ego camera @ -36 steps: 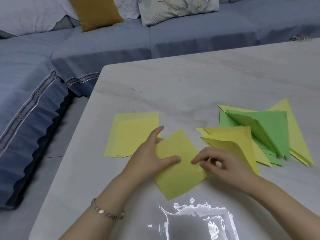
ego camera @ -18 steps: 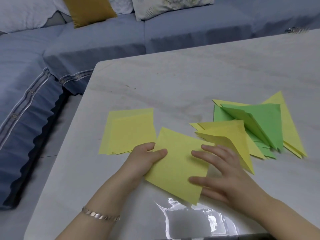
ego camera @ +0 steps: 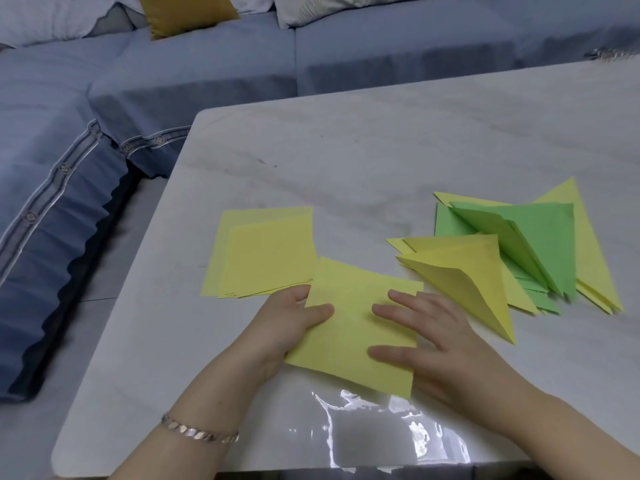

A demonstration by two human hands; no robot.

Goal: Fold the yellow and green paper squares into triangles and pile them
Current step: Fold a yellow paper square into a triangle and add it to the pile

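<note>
The yellow square (ego camera: 353, 327) is lying flat on the surface (ego camera: 346, 168), between the unfolded stack (ego camera: 266, 251) and the pile of triangles (ego camera: 519, 258), and is sitting turned from its angle a second ago. The right hand (ego camera: 440, 344), then curled at a corner, is now pressing spread and flat on the sheet. The left hand (ego camera: 291, 323) is pinching its left edge. Judged: the sheet is being squared up and the fold is not yet begun. No container is showing.
</note>
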